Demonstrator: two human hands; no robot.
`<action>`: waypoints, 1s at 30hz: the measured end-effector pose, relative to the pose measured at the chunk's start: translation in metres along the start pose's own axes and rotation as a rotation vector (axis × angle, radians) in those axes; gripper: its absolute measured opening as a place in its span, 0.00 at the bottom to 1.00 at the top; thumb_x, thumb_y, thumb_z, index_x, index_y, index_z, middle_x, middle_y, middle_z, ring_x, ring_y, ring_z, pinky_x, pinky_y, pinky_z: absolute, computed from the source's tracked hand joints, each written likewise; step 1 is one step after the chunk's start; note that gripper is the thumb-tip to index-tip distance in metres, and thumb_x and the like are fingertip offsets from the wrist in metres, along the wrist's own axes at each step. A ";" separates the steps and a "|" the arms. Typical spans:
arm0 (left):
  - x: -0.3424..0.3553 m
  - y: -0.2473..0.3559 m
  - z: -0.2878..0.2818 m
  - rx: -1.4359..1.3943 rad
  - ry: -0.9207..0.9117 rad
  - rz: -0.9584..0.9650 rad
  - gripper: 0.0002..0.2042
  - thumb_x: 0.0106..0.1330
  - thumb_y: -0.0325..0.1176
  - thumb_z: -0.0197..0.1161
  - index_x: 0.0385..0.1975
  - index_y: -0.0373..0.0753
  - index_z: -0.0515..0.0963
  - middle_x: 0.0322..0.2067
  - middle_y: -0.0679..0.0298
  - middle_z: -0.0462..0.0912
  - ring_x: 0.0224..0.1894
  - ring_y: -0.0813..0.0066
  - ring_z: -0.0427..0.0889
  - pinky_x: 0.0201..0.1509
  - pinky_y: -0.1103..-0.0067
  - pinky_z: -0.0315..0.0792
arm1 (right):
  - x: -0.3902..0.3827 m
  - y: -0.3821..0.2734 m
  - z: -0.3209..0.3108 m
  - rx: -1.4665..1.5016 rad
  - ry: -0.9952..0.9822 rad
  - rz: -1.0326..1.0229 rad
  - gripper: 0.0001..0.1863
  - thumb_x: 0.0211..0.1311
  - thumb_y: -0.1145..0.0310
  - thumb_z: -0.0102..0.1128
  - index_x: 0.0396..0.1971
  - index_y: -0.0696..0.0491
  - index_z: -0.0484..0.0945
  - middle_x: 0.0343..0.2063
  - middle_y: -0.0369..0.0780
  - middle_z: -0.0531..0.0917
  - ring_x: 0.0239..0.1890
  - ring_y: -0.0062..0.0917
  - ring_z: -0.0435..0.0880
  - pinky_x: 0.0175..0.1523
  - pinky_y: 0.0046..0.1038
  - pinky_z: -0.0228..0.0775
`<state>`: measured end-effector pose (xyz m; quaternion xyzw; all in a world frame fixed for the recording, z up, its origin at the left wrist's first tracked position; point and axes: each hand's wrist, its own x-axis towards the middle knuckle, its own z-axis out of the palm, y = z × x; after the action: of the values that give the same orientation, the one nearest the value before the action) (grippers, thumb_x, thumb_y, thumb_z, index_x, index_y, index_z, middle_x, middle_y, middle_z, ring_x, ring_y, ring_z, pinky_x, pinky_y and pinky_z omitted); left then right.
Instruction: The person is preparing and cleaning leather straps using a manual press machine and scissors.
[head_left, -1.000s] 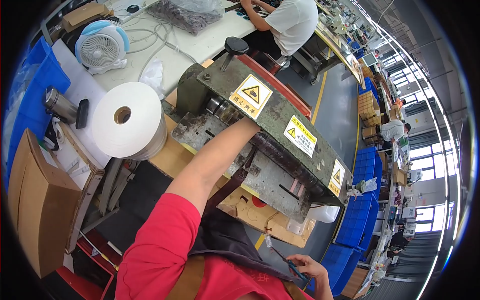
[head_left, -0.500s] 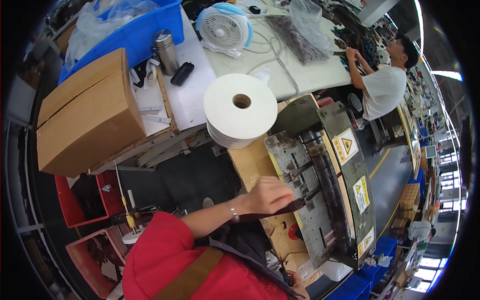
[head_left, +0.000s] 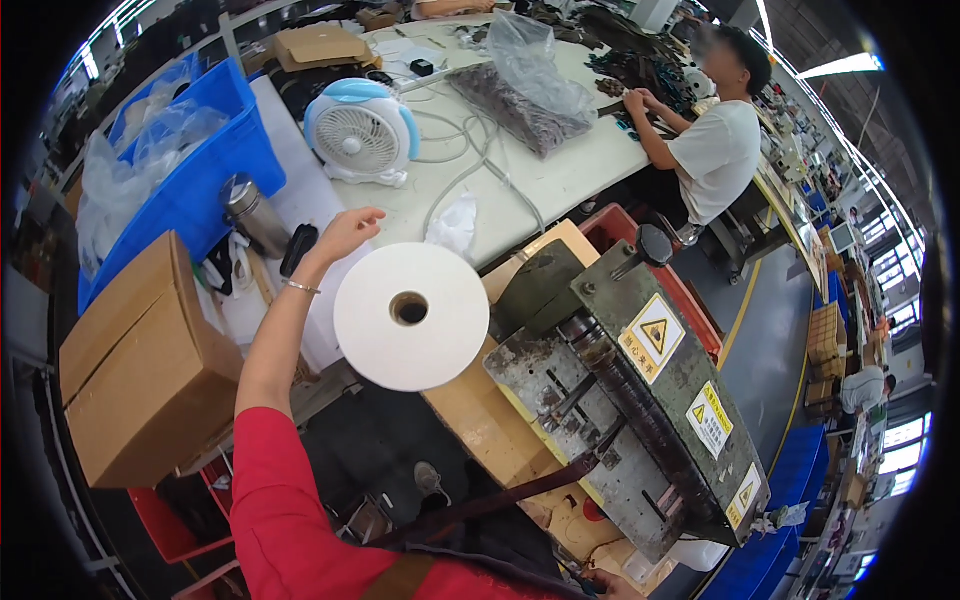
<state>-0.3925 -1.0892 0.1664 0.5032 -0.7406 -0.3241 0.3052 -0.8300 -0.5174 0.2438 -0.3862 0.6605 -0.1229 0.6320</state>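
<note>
My left hand [head_left: 350,228] is raised above the white table near a large white roll [head_left: 400,350], fingers loosely bent with nothing visible in them. A black case [head_left: 299,250] and steel flask [head_left: 255,215] lie just left of it. To the right stands a green metal machine [head_left: 640,390] with rollers and warning labels; a dark strap [head_left: 535,476] runs onto its plate. My right hand [head_left: 608,585] shows partly at the lower edge, closed near a dark slender tool; what it grips is hard to make out.
A cardboard box [head_left: 150,370], blue bin [head_left: 255,140] and fan [head_left: 355,135] are at left and back. A co-worker [head_left: 720,160] in white sits at the table [head_left: 465,225]. Red bins [head_left: 170,525] lie low left; blue crates [head_left: 795,470] line the right.
My left hand has left the machine's rollers, drawn back, then reached forward-left to above the table beside the roll. The view has swung leftward and up. My right hand stays low.
</note>
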 end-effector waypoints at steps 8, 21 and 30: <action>0.042 0.004 0.054 0.716 -0.288 0.387 0.30 0.53 0.46 0.56 0.58 0.56 0.55 0.50 0.52 0.66 0.52 0.58 0.64 0.56 0.64 0.53 | 0.010 -0.026 -0.009 0.060 0.028 0.280 0.19 0.50 0.77 0.49 0.46 0.56 0.69 0.36 0.38 0.76 0.38 0.21 0.73 0.44 0.22 0.64; 0.057 -0.027 0.093 0.465 -0.266 0.335 0.24 0.50 0.32 0.59 0.50 0.41 0.63 0.38 0.51 0.73 0.47 0.56 0.69 0.51 0.66 0.60 | 0.019 -0.013 -0.010 0.143 0.058 0.350 0.22 0.48 0.78 0.54 0.48 0.57 0.66 0.39 0.40 0.75 0.40 0.22 0.73 0.43 0.23 0.65; 0.001 0.068 -0.058 0.568 0.579 0.460 0.03 0.52 0.23 0.53 0.26 0.32 0.70 0.30 0.57 0.75 0.32 0.62 0.73 0.38 0.75 0.66 | 0.020 0.003 -0.008 0.043 -0.033 0.271 0.24 0.47 0.59 0.63 0.44 0.52 0.70 0.28 0.36 0.76 0.30 0.18 0.72 0.36 0.18 0.61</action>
<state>-0.3854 -1.0813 0.2549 0.4592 -0.7768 0.1216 0.4135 -0.8367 -0.5317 0.2286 -0.2819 0.6933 -0.0443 0.6617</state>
